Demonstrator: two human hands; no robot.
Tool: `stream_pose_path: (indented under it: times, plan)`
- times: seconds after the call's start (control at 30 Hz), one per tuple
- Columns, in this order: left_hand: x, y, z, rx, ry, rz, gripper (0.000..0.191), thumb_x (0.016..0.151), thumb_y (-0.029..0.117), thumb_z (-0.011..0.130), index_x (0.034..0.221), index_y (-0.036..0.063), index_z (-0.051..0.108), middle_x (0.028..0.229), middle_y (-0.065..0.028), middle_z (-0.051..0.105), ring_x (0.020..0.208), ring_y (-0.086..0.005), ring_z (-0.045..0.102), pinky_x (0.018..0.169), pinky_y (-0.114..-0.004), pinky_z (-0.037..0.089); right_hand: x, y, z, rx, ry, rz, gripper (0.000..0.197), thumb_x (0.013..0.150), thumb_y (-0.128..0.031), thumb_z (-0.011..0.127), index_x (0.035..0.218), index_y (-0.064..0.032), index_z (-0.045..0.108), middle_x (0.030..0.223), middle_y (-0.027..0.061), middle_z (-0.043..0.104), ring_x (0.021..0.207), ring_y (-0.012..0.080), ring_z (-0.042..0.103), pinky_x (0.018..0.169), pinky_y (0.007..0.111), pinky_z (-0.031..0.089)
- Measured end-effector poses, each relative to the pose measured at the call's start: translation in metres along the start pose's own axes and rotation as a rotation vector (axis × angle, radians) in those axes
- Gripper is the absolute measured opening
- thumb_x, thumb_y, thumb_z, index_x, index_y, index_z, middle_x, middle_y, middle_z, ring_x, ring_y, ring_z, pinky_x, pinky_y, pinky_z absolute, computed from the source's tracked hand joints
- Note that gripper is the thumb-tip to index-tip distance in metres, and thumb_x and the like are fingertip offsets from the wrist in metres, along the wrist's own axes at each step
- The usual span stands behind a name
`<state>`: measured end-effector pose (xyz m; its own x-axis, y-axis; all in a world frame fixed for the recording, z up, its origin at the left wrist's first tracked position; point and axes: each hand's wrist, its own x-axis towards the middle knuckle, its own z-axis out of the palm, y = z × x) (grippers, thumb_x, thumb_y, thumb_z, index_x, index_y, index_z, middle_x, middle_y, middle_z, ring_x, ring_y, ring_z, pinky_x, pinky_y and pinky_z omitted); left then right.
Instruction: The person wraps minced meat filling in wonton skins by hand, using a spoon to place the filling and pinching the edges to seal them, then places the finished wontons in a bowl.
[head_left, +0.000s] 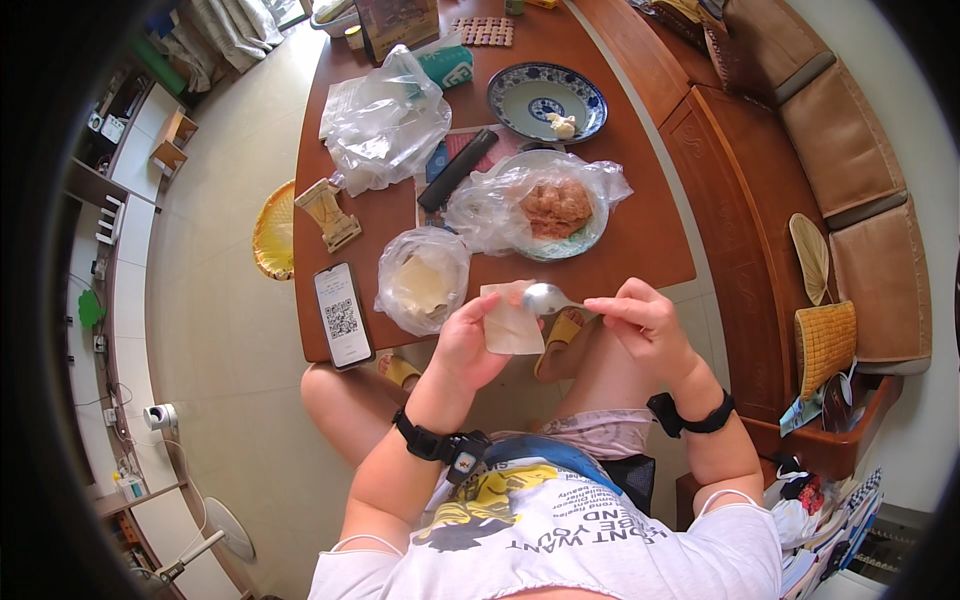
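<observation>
My left hand (469, 341) holds a square dough wrapper (513, 330) with a little pinkish minced filling near its far edge. With its bowl against the filling, a metal spoon (545, 298) is held by the handle in my right hand (645, 326). Beyond them, a plate (559, 250) carries a plastic bag (484, 214) with minced meat (556, 208). A stack of wrappers (424, 283) lies in a clear bag (390, 300) to the left. One folded, filled wrapper (562, 125) rests on a blue-and-white plate (520, 79).
A phone (343, 315) lies at the left edge of the wooden table (637, 259), near a small stand (328, 214). Farther back are a black cylindrical object (459, 169), a crumpled plastic bag (386, 124) and a green packet (448, 64). A wooden bench (757, 195) stands on the right.
</observation>
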<state>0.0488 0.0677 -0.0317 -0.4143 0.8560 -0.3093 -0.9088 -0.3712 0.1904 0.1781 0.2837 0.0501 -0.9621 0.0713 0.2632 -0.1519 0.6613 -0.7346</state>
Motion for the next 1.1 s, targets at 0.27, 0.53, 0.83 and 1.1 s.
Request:
stream_pose_path:
  times: [0.27, 0.53, 0.83, 1.1]
  plan:
    - [-0.001, 0.004, -0.001, -0.038, 0.051, 0.042, 0.044, 0.097, 0.020, 0.043, 0.134, -0.0037, 0.045, 0.125, -0.0186, 0.059, 0.113, -0.0325, 0.059, 0.103, -0.048, 0.044, 0.015, 0.029, 0.006, 0.293, 0.230, 0.287, 0.024, 0.087, 0.004, 0.059, 0.105, -0.0030, 0.072, 0.079, 0.0021, 0.054, 0.072, 0.0107, 0.050, 0.064, 0.024, 0.040]
    - [0.000, 0.001, -0.001, -0.021, 0.088, 0.086, 0.044, 0.097, 0.020, 0.042, 0.135, -0.0034, 0.044, 0.127, -0.0186, 0.058, 0.114, -0.0329, 0.058, 0.103, -0.048, 0.044, 0.040, 0.064, 0.042, -0.348, 0.224, 0.096, 0.018, 0.082, -0.007, 0.061, 0.097, -0.0090, 0.071, 0.084, 0.0111, 0.060, 0.072, 0.0316, 0.062, 0.064, 0.040, 0.052]
    - [-0.005, -0.004, 0.007, 0.002, 0.133, 0.095, 0.041, 0.099, 0.021, 0.040, 0.131, -0.0016, 0.049, 0.127, -0.0190, 0.058, 0.113, -0.0327, 0.058, 0.101, -0.049, 0.045, 0.044, 0.015, 0.045, -0.221, 0.295, 0.031, 0.014, 0.082, -0.008, 0.066, 0.094, -0.0022, 0.069, 0.085, 0.0103, 0.057, 0.071, 0.0232, 0.061, 0.063, 0.034, 0.052]
    - [-0.005, -0.014, 0.012, -0.026, 0.152, 0.065, 0.040, 0.103, 0.022, 0.034, 0.129, -0.0030, 0.050, 0.125, -0.0153, 0.059, 0.116, -0.0294, 0.058, 0.102, -0.043, 0.044, 0.041, 0.007, 0.080, 0.582, 0.172, 0.419, 0.009, 0.084, -0.007, 0.069, 0.084, 0.0020, 0.068, 0.091, 0.0072, 0.056, 0.076, 0.0159, 0.063, 0.063, 0.031, 0.051]
